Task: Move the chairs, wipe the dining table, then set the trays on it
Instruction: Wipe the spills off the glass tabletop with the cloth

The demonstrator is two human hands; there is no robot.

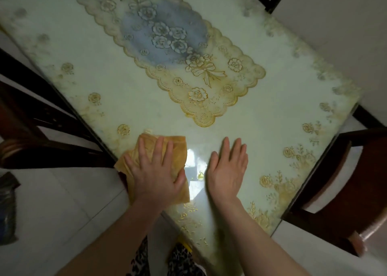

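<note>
Orange cloth point(155, 167), just one, is lying at the dining table's point(261, 116) near edge with the left hand point(156, 171) pressing flat on it. Right hand point(227, 169) is resting flat and empty beside it. Three dark chairs point(343, 183) are standing around on pale floor tiles point(69, 211).

From my remote seat I see two bare forearms, no sleeves, no watch or rings on the left hand point(154, 172) or right hand point(227, 170); below them, leopard-print trousers point(182, 261) in black and tan; a yellow patch beside them.
</note>
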